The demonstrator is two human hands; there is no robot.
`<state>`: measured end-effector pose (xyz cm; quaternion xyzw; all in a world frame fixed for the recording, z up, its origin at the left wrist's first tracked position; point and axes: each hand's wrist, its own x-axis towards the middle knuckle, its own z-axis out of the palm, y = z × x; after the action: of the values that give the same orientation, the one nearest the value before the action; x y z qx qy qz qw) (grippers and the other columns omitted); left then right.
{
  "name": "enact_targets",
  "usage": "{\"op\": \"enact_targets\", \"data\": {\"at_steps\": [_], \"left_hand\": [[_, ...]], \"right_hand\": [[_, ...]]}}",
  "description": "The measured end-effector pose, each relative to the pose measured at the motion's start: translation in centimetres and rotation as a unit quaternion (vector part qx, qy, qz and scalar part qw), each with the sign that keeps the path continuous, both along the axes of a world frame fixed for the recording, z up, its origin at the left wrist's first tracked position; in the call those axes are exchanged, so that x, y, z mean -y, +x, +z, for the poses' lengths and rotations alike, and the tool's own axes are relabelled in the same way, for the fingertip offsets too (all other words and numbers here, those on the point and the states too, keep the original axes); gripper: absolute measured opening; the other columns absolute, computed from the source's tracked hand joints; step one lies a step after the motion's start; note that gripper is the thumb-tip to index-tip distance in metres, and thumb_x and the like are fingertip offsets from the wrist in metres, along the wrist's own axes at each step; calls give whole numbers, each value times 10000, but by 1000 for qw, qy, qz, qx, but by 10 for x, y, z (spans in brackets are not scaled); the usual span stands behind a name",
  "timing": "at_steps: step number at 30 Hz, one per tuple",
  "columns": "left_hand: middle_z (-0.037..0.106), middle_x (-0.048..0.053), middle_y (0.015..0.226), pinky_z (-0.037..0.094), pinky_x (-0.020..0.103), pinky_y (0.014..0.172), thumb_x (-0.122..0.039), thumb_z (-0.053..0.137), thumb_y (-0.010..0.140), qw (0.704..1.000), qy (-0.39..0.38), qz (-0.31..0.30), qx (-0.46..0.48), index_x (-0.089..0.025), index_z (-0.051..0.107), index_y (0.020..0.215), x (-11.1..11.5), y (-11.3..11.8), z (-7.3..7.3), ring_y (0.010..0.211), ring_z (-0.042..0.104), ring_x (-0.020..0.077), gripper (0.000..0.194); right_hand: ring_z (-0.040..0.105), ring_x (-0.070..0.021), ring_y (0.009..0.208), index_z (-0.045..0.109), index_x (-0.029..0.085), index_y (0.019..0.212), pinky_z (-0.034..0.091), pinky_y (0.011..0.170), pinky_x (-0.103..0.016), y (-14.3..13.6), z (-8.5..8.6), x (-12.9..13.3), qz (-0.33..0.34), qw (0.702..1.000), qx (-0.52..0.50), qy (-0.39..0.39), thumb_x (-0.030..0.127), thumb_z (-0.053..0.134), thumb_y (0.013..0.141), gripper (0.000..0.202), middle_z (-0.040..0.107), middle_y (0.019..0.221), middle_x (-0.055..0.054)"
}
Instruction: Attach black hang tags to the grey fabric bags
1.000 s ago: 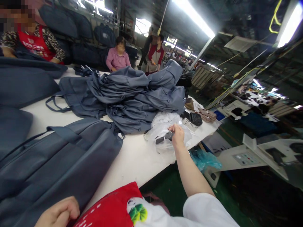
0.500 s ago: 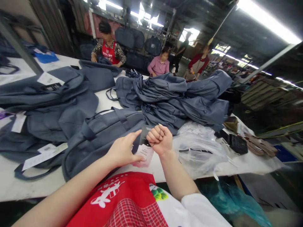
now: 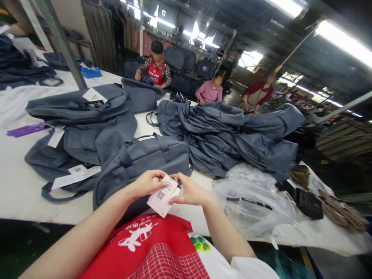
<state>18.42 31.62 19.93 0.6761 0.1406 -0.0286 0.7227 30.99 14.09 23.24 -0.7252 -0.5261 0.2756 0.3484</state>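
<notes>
Evidently, the work lay at the fingertips: two overlapping tags [image 3: 161, 195], held up over the desk's [image 3: 200, 179] near edge, just in front of the right end of a dark blue-grey bag [image 3: 157, 155].

Both hands were closed on them. The left hand [image 3: 147, 185] pinched the upper left side, thumb flat on the printed face. The right hand [image 3: 190, 190] had its thumb against the right side and its other fingers curled in at the top. Something dark sat between the fingertips there; could not tell what.

On handling, my judgement: best to pinch lightly by the edges, leaving the print uncovered; to square the two cards at the top before working there; to let one hand steady while the other did the fine work. A hard thumb would likely have creased the card, and a loose pinch might have let the rear one slide out of line.

Look of the tags: pale, faintly pinkish, flat, square-cornered. The front one tilted, its top leaning right, with a dark square code about mid-face and small lines of print above, too blurred to read. A small dark spot showed near its bottom corner. The rear one peeked out along the right, mostly hidden. No creases that I could make out.
</notes>
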Motion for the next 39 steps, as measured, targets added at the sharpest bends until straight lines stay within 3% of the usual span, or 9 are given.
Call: {"op": "enact_targets", "data": {"at_steps": [3,9,14,19,25,30,33,36,39], "left_hand": [[644,11,739,425,242,545,-429,708,679,999,24,49,-4,-151,636,828,-1,-1,-2,571,530,120,324],[649,62,1042,461,356,884,-321,615,756,932,310,132,136,-192,554,679,-1,-7,14,974,591,206,162],[657,60,1107,499,329,821,-174,509,790,878,441,112,149,-202,497,675,13,-20,35,941,626,194,118],[595,125,1288,531,396,857,-139,496,796,809,572,71,113,-178,594,856,30,-19,26,1027,637,271,122],[586,116,1272,531,381,858,-215,495,841,844,517,106,98,-197,533,809,31,-17,18,1030,629,246,53],[537,113,1256,517,378,866,-219,539,801,873,464,72,133,-202,517,843,34,-23,22,1009,615,235,50],[490,95,1328,495,380,923,-171,545,769,885,440,50,145,-208,537,883,37,-25,20,1086,587,235,120],[488,99,1354,448,384,1016,-151,517,791,886,424,130,137,-205,544,951,37,-27,15,1228,507,241,170],[415,143,1429,442,422,1031,-228,564,809,857,443,251,87,-177,474,1196,35,-28,13,1212,524,264,400]], "right_hand": [[497,-131,659,437,217,788,379,612,-242,-12,-14,-6,-73,997,22,7,226,702,659,295,521,737,49],[384,-115,547,338,224,672,268,547,-242,-22,-17,-12,-199,973,110,37,259,643,707,309,404,599,68],[399,-125,527,361,227,673,257,548,-254,-27,-12,-10,-211,962,169,35,291,619,764,280,415,579,53],[405,-119,511,346,230,654,276,540,-252,-38,-14,-19,-228,958,152,84,302,589,792,288,406,564,54],[365,-105,479,349,228,682,282,521,-252,-49,-13,-21,-172,976,90,102,223,507,811,203,408,586,55],[400,-115,535,354,227,706,301,544,-250,-47,-14,-18,-148,980,49,122,228,492,804,170,406,624,49],[398,-117,546,343,228,691,299,551,-251,-47,-18,-20,-182,975,48,121,276,539,802,231,394,616,54],[386,-118,545,337,228,684,293,556,-254,-45,-22,-22,-213,967,64,123,274,550,802,248,391,607,56],[384,-121,552,327,230,682,298,561,-253,-45,-25,-22,-200,971,58,119,253,537,802,243,392,610,53]]}}
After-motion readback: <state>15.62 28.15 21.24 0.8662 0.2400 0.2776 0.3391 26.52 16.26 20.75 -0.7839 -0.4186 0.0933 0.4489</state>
